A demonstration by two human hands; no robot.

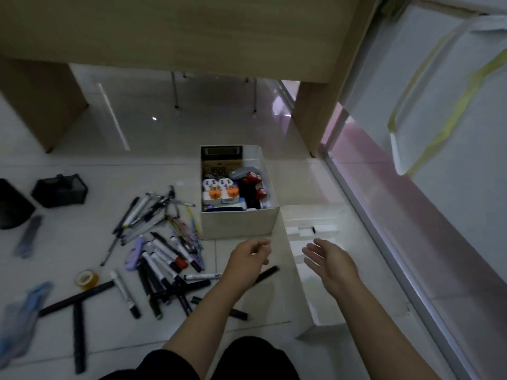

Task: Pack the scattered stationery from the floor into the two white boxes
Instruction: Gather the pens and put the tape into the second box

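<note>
Head view, motion-blurred throughout. Left hand (251, 259), fingers loosely curled and holding nothing, hovers at the near left wall of the second white box (285, 259); right hand (327, 263), fingers spread and relaxed, hovers over its interior, hiding part of the white blocks (311, 231) inside. The first white box (236, 222), just beyond and touching it corner to corner, holds plugs (220, 192), a calculator (220, 160) and red-capped items too blurred to name. Pens and markers (162, 242) lie heaped on the floor (153, 138) left of both boxes; one black marker (267, 274) is partly hidden behind the left forearm. A tape roll (87, 279) sits nearer the left edge. Open floor lies under the desk (164, 31).
</note>
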